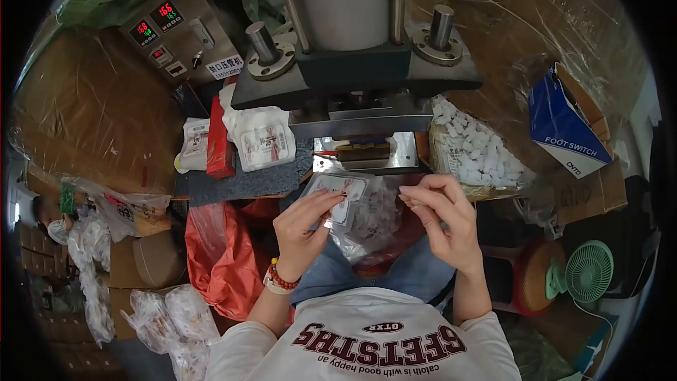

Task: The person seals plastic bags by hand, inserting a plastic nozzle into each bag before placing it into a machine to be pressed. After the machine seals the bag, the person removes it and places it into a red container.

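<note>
My left hand (303, 229) is closed on a clear plastic pouch with a printed label (347, 197), its fingers pressed on the pouch's left side. Under and right of that pouch, a heap of similar clear bags (377, 222) rests over my lap. To the right of the heap is my right hand (444, 219), raised, with thumb and fingertips pinched together; whatever they hold, if anything, is too small to name. Just beyond both hands stands the press machine (360, 123), with a metal base plate (403, 152) below its head.
White packs (264, 141) and a red box (220, 144) lie on a grey cloth (247, 187) at the left. A bag of small white pieces (476, 148), a blue carton (564, 123) and a green fan (589, 271) are at the right. A controller (180, 28) stands upper left.
</note>
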The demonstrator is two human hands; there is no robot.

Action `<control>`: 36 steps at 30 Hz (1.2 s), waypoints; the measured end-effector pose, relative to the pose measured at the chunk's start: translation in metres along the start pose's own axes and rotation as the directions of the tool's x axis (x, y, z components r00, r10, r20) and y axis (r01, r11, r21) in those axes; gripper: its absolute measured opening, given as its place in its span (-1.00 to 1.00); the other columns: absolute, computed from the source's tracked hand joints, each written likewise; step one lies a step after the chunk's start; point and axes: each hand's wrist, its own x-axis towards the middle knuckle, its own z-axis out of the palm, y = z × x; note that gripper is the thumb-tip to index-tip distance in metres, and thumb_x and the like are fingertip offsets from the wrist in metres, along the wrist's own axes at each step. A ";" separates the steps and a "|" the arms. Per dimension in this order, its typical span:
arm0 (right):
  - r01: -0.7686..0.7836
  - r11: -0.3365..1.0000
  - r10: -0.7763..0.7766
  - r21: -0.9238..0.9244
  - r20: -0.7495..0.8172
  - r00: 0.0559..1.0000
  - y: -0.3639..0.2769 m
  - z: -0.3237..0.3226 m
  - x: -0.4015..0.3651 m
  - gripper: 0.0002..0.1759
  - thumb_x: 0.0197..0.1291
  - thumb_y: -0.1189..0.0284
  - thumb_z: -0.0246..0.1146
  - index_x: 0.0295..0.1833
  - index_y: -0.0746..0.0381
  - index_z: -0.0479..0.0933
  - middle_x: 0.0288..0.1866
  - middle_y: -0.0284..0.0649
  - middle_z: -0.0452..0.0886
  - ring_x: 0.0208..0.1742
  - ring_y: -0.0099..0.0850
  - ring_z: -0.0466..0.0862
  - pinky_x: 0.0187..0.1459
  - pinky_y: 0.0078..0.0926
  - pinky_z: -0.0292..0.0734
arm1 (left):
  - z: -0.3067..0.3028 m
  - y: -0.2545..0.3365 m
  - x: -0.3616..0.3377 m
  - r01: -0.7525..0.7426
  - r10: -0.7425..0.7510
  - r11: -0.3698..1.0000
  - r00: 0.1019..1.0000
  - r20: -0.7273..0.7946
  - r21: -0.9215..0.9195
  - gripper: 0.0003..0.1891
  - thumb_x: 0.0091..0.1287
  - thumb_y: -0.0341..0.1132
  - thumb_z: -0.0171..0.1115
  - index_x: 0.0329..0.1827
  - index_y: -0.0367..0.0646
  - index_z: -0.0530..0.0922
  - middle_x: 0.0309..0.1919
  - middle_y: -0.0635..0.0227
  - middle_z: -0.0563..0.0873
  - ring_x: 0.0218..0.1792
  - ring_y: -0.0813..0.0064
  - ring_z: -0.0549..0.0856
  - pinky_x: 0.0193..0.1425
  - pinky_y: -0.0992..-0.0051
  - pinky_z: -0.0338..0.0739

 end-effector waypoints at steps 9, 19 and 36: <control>0.202 0.932 -0.193 0.302 -0.059 0.979 0.021 0.039 0.007 -0.74 0.00 0.64 0.38 -0.12 0.32 0.64 -0.12 -0.13 0.68 0.01 -0.26 0.69 0.27 -0.12 0.41 | 0.003 -0.004 -0.002 0.007 0.028 0.976 0.987 0.158 -0.217 -0.64 0.02 -0.62 0.20 -0.09 -0.20 0.70 -0.12 0.23 0.76 -0.07 0.22 0.75 -0.03 0.42 0.65; -0.398 0.881 0.318 -0.257 -0.303 0.899 0.052 -0.013 0.022 -0.67 0.23 0.42 0.28 0.07 0.32 0.53 0.01 -0.03 0.62 0.13 -0.17 0.57 0.17 -0.37 0.41 | 0.079 -0.053 0.008 0.690 -0.576 0.182 0.652 0.493 -0.701 -0.76 0.36 -0.25 0.31 -0.31 -0.30 0.70 -0.45 0.46 0.71 -0.47 0.77 0.57 -0.40 0.67 0.41; -0.434 0.893 0.269 -0.120 -0.632 0.727 0.129 -0.015 0.008 -0.78 0.40 0.42 0.12 0.03 0.31 0.53 -0.15 -0.16 0.64 -0.20 -0.38 0.66 -0.10 -0.41 0.52 | -0.014 -0.130 -0.014 0.066 -0.240 0.753 0.954 0.180 0.654 -0.35 0.22 -0.16 0.33 0.37 -0.12 0.37 0.33 0.29 0.49 0.42 0.24 0.35 0.53 0.11 0.03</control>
